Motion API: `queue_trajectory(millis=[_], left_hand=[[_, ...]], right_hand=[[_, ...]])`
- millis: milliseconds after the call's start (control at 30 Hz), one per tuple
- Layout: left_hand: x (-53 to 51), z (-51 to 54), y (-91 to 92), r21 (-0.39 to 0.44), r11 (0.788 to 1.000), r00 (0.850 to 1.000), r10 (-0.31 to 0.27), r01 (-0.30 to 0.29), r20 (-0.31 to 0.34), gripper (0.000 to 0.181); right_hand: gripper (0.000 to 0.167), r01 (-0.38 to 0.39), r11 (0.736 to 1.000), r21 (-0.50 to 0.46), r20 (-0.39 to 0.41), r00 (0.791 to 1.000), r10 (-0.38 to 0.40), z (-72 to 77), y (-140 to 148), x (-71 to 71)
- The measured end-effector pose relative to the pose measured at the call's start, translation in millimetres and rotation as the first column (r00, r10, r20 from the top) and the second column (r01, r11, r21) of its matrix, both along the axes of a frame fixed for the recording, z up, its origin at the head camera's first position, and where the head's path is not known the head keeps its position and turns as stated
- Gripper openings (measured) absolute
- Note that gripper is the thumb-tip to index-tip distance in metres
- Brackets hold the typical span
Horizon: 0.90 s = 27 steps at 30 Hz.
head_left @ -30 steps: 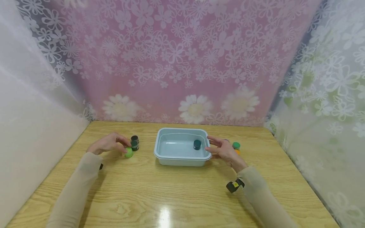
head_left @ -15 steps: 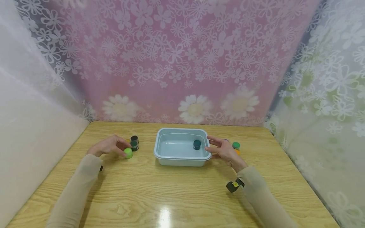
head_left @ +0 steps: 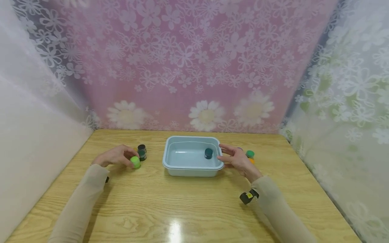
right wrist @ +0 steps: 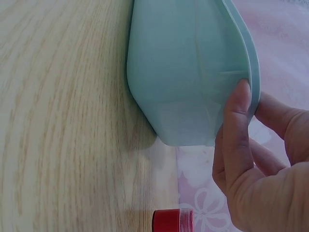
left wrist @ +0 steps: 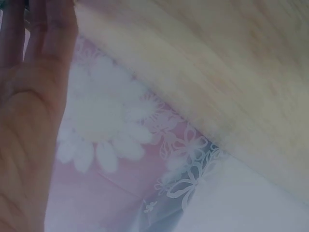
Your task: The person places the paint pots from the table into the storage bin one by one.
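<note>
Head view. The person's left hand (head_left: 117, 156) pinches a small, round, light-green-topped jar (head_left: 135, 162) at the left of the wooden table (head_left: 179, 202); whether the jar's base has left the wood cannot be told. Over the last second the jar has shifted slightly leftward, away from a black-lidded dark jar (head_left: 141, 148) and a dark-green-lidded jar (head_left: 142, 155) just beside it, and a sliver of a yellow-orange item (head_left: 135, 149) has come into sight behind the fingers. The change suggests a grip being settled, with no carrying yet apparent. The right hand (head_left: 240, 161) keeps its hold on the right end of a pale-blue, rectangular plastic tub (head_left: 192, 172), which serves, it seems, to steady it. Inside, near that end, stands a dark-teal, round jar (head_left: 208, 153), unmoved. Beyond the right hand lie a green-lidded jar (head_left: 250, 154) and, partly hidden, an orange item (head_left: 251, 161).

Left wrist view. The palm and the fingers' lower parts fill the left edge; the fingertips and light-green-topped jar fall outside, so the grip cannot be confirmed here.

Right wrist view. The digits clasp the tub's rim from both sides, one finger lying along the outer wall. A red, round container (right wrist: 165, 221) sits near the tub, cut by the lower edge.
</note>
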State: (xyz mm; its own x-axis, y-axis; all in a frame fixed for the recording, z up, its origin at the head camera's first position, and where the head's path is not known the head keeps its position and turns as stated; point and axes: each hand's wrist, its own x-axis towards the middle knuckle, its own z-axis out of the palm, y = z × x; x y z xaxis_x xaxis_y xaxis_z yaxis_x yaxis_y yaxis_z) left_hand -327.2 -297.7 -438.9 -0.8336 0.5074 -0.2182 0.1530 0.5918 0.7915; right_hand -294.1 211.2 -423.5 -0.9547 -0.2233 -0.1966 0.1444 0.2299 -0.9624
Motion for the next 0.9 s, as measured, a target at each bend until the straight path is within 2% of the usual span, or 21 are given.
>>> queue_trajectory(millis=[200,433,667,800,900], left_hand=[[2.7,4.3,0.5,-0.007,0.999,0.999,0.038,-0.038,0.014,0.042],[2.3,7.9,6.9,0.046,0.997,0.997,0.068,-0.07,0.03,0.051],[-0.6,11.4,21.1,0.136,0.988,0.997,0.07,-0.066,-0.023,0.049],[-1.6,13.8,32.5,0.168,0.979,0.991,0.128,-0.119,-0.045,0.05],[-1.5,15.0,40.4,0.174,0.969,0.979,0.19,-0.175,-0.071,0.058]], right_hand=[[0.068,0.001,1.0,-0.01,-0.002,1.0,-0.001,0.8,-1.3,2.4],[0.064,0.006,1.0,-0.012,-0.009,1.0,-0.006,0.4,-0.3,5.0],[0.066,0.006,1.0,-0.011,-0.017,1.0,-0.007,-0.1,0.2,3.8],[0.066,0.01,1.0,-0.014,-0.016,1.0,-0.01,-1.1,0.6,1.7],[0.066,0.008,1.0,-0.026,-0.007,1.0,-0.008,-3.3,0.1,1.4]])
